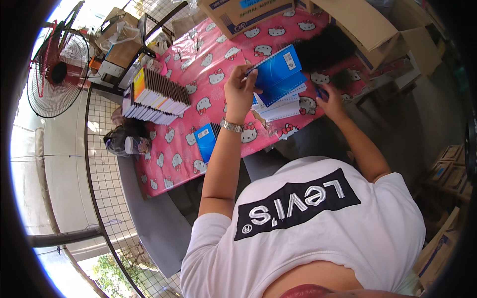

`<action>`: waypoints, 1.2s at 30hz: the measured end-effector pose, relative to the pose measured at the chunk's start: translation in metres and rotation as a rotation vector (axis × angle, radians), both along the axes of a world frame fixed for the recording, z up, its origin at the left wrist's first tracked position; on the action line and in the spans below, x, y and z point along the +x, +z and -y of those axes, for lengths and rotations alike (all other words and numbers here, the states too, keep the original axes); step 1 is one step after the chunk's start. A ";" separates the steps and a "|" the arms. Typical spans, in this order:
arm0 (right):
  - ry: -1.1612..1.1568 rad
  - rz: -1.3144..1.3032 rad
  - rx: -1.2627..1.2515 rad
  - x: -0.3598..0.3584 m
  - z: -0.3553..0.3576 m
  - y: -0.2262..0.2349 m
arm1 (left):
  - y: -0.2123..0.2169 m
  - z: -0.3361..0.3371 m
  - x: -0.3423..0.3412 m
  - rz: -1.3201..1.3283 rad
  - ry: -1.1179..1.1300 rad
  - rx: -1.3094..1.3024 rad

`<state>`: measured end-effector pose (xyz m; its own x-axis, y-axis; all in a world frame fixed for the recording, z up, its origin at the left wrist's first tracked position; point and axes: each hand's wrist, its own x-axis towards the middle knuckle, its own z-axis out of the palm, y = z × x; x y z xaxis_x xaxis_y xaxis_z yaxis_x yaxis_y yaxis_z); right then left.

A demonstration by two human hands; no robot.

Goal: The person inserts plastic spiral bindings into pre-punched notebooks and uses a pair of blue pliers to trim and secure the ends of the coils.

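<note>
My left hand (241,88) is closed on the spiral edge of a blue notebook (278,69), fingers and thumb pinching its upper left side. The notebook is tilted above the table, its cover toward me. Beneath it lie loose white punched sheets (283,109), partly hidden by it. To the right, near the table edge, my right hand (332,103) is closed around a small dark blue object (322,93), whose kind I cannot make out. Just beyond that hand spreads a heap of black binding coils (328,48). Another small stack of blue notebooks (204,141) sits left of my left forearm.
A pink cat-print cloth covers the table (218,59). Tall notebook stacks (161,94) stand at its left, near a white-lidded jar (136,145). Cardboard boxes (248,17) line the far side, with an open carton (377,30) at far right. A fan (58,73) stands left.
</note>
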<state>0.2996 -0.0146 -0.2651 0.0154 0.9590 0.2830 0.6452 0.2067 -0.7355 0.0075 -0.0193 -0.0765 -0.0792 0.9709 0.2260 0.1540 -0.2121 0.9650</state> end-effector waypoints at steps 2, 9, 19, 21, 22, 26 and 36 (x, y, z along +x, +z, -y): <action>-0.021 -0.147 0.206 -0.020 0.002 0.058 | -0.005 -0.001 -0.013 0.052 -0.006 -0.106; 0.388 -0.041 0.451 -0.081 0.040 0.199 | -0.008 0.002 -0.008 0.121 -0.078 -0.002; 0.572 -0.386 -0.105 -0.093 0.043 0.217 | -0.016 0.013 -0.002 -0.088 0.078 0.274; 0.676 -0.729 -0.362 -0.095 0.044 0.216 | -0.015 0.013 -0.004 -0.253 0.171 0.412; 0.720 -0.840 -0.373 -0.097 0.044 0.212 | -0.007 0.014 -0.004 -0.327 0.205 0.462; 0.494 -0.422 0.116 -0.068 0.029 0.198 | 0.046 0.021 -0.036 -0.739 0.333 0.679; 0.256 0.438 -0.091 -0.005 -0.074 0.039 | -0.056 0.065 -0.185 -1.381 0.272 -0.418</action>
